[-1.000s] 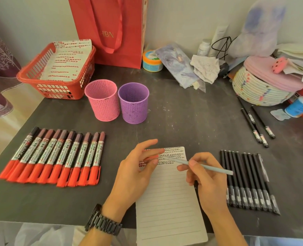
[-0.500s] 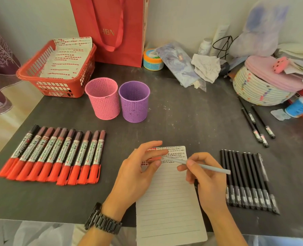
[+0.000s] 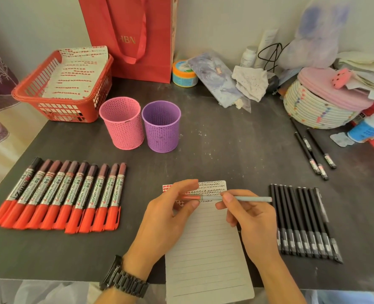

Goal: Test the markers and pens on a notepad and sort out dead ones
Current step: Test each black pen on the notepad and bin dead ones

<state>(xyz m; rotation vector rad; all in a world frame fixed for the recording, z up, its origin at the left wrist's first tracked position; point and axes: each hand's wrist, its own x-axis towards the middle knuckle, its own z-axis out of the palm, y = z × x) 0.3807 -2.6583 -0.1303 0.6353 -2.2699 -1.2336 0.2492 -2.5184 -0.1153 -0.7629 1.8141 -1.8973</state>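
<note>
A lined notepad [image 3: 205, 249] lies at the table's front edge, with red and black test marks across its top. Above those marks my right hand [image 3: 249, 220] pinches a pale grey-blue pen [image 3: 247, 199], held level. My left hand [image 3: 166, 218] pinches a reddish pen cap [image 3: 191, 197] that meets the pen's tip. To the left lies a row of several red-capped markers [image 3: 58, 194]. On the right is a row of several black pens [image 3: 302, 220], and three more black pens [image 3: 313, 150] lie further back.
A pink mesh cup [image 3: 122, 123] and a purple mesh cup [image 3: 161, 126] stand behind the notepad. A red basket [image 3: 28, 93] with a marked sheet sits back left beside a red bag [image 3: 135, 36]. Clutter and a woven basket [image 3: 313, 106] fill the back right.
The pen has swung from pointing down at the pad to lying level. Its tip now meets the cap in my left hand. My left fingers have closed in round the cap.
</note>
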